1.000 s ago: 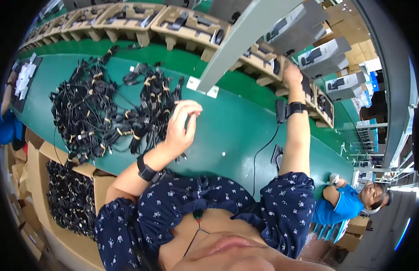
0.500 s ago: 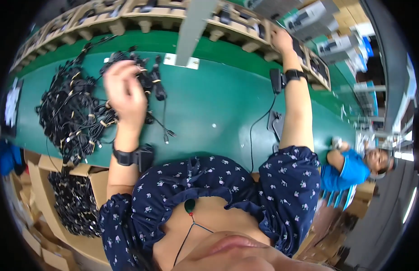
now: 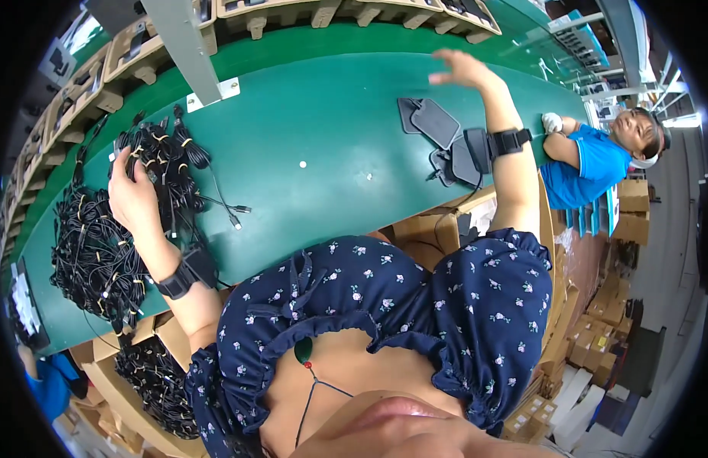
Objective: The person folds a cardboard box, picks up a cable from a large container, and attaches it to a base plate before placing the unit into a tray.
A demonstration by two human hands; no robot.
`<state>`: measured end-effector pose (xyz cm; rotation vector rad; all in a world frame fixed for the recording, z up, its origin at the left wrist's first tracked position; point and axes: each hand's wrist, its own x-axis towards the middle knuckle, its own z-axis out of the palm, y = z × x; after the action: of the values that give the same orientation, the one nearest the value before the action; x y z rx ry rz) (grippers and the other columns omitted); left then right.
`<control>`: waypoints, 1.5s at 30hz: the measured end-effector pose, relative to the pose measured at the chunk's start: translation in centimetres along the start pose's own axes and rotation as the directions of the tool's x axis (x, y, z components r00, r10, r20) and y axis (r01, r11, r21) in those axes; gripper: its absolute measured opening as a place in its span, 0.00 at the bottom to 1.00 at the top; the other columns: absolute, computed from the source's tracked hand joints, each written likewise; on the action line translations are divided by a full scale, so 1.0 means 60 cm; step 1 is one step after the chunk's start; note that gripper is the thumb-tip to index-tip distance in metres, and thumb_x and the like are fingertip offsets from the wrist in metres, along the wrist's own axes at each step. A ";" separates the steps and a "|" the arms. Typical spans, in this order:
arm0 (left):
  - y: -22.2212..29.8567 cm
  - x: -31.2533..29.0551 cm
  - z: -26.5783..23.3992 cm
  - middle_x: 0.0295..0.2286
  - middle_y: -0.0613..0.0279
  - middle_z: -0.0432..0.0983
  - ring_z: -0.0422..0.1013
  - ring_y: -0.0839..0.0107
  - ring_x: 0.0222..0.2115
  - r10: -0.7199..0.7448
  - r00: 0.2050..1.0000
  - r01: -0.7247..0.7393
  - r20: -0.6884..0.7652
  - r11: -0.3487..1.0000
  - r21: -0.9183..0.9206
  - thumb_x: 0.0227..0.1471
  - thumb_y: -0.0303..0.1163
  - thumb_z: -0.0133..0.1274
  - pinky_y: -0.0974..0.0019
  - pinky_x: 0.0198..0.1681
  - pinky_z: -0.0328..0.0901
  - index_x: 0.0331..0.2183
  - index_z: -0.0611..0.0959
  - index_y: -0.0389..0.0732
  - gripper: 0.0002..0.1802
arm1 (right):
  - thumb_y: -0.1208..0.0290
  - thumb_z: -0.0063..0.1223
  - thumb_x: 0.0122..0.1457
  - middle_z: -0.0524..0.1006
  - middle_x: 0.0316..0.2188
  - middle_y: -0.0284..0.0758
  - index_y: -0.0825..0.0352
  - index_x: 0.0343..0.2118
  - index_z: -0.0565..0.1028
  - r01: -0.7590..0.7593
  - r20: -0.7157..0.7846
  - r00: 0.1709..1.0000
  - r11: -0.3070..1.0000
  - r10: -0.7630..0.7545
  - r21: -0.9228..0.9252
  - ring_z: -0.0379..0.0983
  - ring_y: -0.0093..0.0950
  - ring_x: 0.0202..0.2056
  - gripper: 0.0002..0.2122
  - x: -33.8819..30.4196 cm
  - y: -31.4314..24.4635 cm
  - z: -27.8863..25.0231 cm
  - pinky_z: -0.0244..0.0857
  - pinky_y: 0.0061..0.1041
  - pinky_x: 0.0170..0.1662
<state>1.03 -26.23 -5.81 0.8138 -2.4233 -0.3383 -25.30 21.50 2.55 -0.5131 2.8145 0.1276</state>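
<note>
Reaching over a cable pile (image 3: pixel 98 256) with the left hand (image 3: pixel 134 200), and spreading the right hand (image 3: pixel 462 70) above the green table (image 3: pixel 331 114).

At left, an open carton (image 3: pixel 173 340) contains black cables (image 3: pixel 157 393), and brown moulded trays (image 3: pixel 140 63) along the table hold dark parts. The pile lies under and around the left hand; its fingers are slightly bent, but I cannot tell whether they grip a bundle. The right hand is wide and empty, near some flat black plates (image 3: pixel 438 124). Half a second before, this hand was at the trays; now it is apart from them.
</note>
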 end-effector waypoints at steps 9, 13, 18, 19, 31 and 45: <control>0.146 -0.100 0.014 0.28 0.59 0.71 0.67 0.60 0.31 0.599 0.800 -0.529 0.039 0.735 -0.425 0.42 0.21 0.50 0.62 0.35 0.64 0.39 0.76 0.44 0.17 | 0.67 0.64 0.40 0.66 0.47 0.45 0.57 0.59 0.53 -0.069 0.164 0.983 0.993 0.084 -0.097 0.65 0.43 0.47 0.41 -0.128 -0.048 0.112 0.63 0.37 0.48; 0.136 -0.122 0.050 0.30 0.58 0.70 0.67 0.59 0.33 0.629 0.749 -0.509 0.208 0.748 -0.427 0.41 0.19 0.50 0.61 0.36 0.63 0.38 0.75 0.42 0.17 | 0.72 0.59 0.45 0.73 0.39 0.43 0.62 0.50 0.63 0.235 -0.015 0.971 0.939 -0.239 0.251 0.69 0.40 0.43 0.27 -0.076 -0.027 0.062 0.64 0.33 0.44; 0.135 -0.120 0.056 0.29 0.61 0.69 0.66 0.61 0.32 0.602 0.774 -0.469 0.198 0.755 -0.459 0.39 0.20 0.51 0.63 0.35 0.64 0.37 0.75 0.43 0.18 | 0.76 0.56 0.50 0.73 0.32 0.30 0.65 0.37 0.69 0.509 -0.697 0.703 0.785 -0.142 0.353 0.65 0.20 0.24 0.12 0.028 -0.110 -0.030 0.62 0.22 0.26; 0.129 -0.119 0.059 0.29 0.63 0.69 0.66 0.62 0.32 0.596 0.782 -0.464 0.182 0.752 -0.468 0.38 0.20 0.52 0.64 0.34 0.64 0.37 0.75 0.43 0.18 | 0.75 0.54 0.51 0.73 0.31 0.31 0.63 0.39 0.70 0.520 -0.732 0.665 0.795 -0.147 0.313 0.67 0.20 0.27 0.11 0.054 -0.143 -0.053 0.63 0.20 0.31; 0.123 -0.110 0.054 0.28 0.61 0.70 0.67 0.59 0.31 0.551 0.799 -0.329 0.239 0.735 -0.593 0.36 0.18 0.53 0.62 0.34 0.64 0.36 0.76 0.44 0.20 | 0.71 0.41 0.55 0.76 0.28 0.39 0.52 0.34 0.76 0.425 -0.796 0.458 0.884 -0.397 -0.196 0.71 0.39 0.33 0.10 0.336 -0.250 -0.159 0.64 0.36 0.35; 0.109 -0.127 0.074 0.30 0.66 0.67 0.64 0.65 0.32 0.577 0.782 -0.386 0.235 0.745 -0.544 0.40 0.24 0.51 0.67 0.32 0.66 0.40 0.74 0.47 0.20 | 0.73 0.35 0.58 0.72 0.39 0.36 0.56 0.40 0.71 0.487 -0.693 0.516 0.838 -0.504 -0.247 0.66 0.38 0.42 0.12 0.361 -0.280 -0.062 0.60 0.38 0.41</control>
<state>0.39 -16.14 -10.06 -0.1510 -2.6237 -0.9019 -39.72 -1.90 -0.66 -1.7104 3.2351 -0.2351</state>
